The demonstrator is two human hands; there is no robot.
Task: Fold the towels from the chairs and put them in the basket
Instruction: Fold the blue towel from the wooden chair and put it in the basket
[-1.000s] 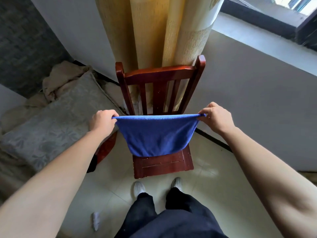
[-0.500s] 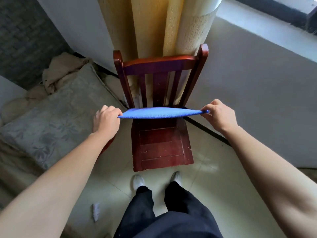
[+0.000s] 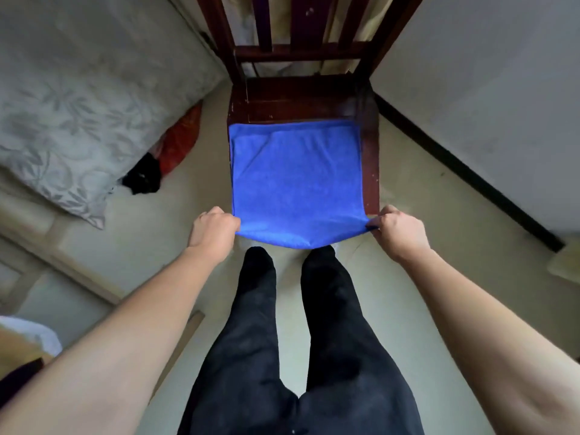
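A blue towel (image 3: pixel 295 180) lies spread flat over the seat of a dark red wooden chair (image 3: pixel 301 98), its near edge hanging a little past the seat's front. My left hand (image 3: pixel 213 229) pinches the towel's near left corner. My right hand (image 3: pixel 397 230) pinches the near right corner. Both hands sit at the seat's front edge, just above my legs in black trousers. No basket is in view.
A grey patterned pillow (image 3: pixel 78 120) lies on a bed at the left. A red and black bundle (image 3: pixel 169 149) sits on the floor beside the chair. A white wall with a dark skirting (image 3: pixel 464 171) runs along the right. Pale floor tiles surround the chair.
The towel, held stretched in the air above the seat before, now lies flat on the seat. My hands have come down and toward me, and my head has tipped downward.
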